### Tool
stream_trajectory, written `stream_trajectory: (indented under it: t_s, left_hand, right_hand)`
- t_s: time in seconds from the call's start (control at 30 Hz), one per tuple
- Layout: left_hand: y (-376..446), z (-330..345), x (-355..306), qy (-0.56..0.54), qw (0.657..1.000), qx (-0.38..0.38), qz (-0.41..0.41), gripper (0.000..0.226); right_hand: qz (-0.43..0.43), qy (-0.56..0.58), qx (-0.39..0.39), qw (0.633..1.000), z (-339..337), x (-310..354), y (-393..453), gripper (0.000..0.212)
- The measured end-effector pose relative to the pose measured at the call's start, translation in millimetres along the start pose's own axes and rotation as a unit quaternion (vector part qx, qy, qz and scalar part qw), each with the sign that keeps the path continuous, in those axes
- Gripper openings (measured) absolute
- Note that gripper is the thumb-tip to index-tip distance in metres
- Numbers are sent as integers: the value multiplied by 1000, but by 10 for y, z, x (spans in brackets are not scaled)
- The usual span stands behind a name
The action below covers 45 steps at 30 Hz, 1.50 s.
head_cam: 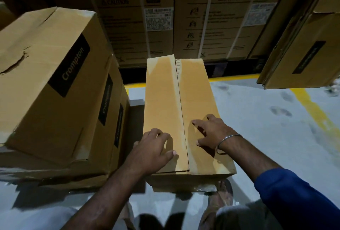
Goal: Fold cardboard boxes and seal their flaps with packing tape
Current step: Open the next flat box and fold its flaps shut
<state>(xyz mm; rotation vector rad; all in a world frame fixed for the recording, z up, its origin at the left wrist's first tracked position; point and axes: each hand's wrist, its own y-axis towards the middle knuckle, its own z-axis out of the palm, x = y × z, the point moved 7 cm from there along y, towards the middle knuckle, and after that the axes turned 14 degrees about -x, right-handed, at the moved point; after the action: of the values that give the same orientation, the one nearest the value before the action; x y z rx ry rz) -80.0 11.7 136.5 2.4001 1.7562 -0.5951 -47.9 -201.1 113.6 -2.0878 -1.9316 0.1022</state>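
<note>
A long brown cardboard box (184,101) stands on the floor in front of me, its two top flaps folded down and meeting along a centre seam. My left hand (152,148) presses on the left flap near the close end, fingers bent at the left edge and thumb lying flat. On the right flap rests my right hand (211,132), fingers spread and pressing down, a metal bangle on the wrist. A tape roll (223,195) lies on the floor just below the box's near right corner, partly hidden.
A stack of Crompton boxes (55,86) stands close on the left, touching distance from the box. Tall strapped cartons (184,18) form a wall behind. More flat boxes (301,54) lean at the right. The grey floor (266,119) with yellow lines spreads out to the right.
</note>
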Motion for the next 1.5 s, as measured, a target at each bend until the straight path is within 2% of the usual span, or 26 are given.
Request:
stream_trajectory:
  t_s: [0.07,0.17,0.23,0.3,0.37,0.43,0.5,0.63,0.83,1.03,1.13,1.27,1.43,1.5]
  left_hand:
    - [5,-23,38,-23,999,-24,-17,67]
    - [-1,-20,180,-40,995,-57,-68,88]
    - [-13,45,353,-69,986,-62,-136,109]
    - [-34,163,528,-148,962,-44,-223,120]
    - [-48,280,605,-232,935,-22,-266,114]
    - [-58,304,614,-251,927,-32,-277,99]
    - [-71,289,625,-233,926,-52,-291,95]
    - [-115,227,590,-176,936,-63,-299,100]
    - [-139,267,546,-71,951,-6,-302,107]
    - [-128,273,513,-86,947,17,-308,112]
    - [-153,283,527,-93,952,13,-290,113]
    - [-252,181,509,-157,949,-32,-271,117]
    - [-453,-146,426,-190,951,-120,-214,83]
    - [-595,-330,360,-222,945,-137,-200,75]
  right_hand:
    - [24,0,-3,1000,21,-21,-1,90]
    - [92,15,-13,996,64,-150,0,119]
    - [149,43,-17,988,93,-286,3,137]
    - [182,86,7,980,136,-376,8,144]
    - [183,127,35,974,175,-380,5,146]
    - [179,155,23,971,176,-349,0,146]
    - [173,173,-5,970,168,-319,-12,142]
    - [156,176,-21,972,158,-337,-41,137]
    - [152,132,4,979,261,-333,-58,141]
    - [150,104,4,983,242,-277,-50,138]
    - [135,69,-10,988,162,-238,-71,129]
    - [79,92,-70,990,-19,-58,-170,99]
    - [-17,178,-171,969,-357,283,-426,51]
    - [-52,215,-197,955,-482,431,-610,38]
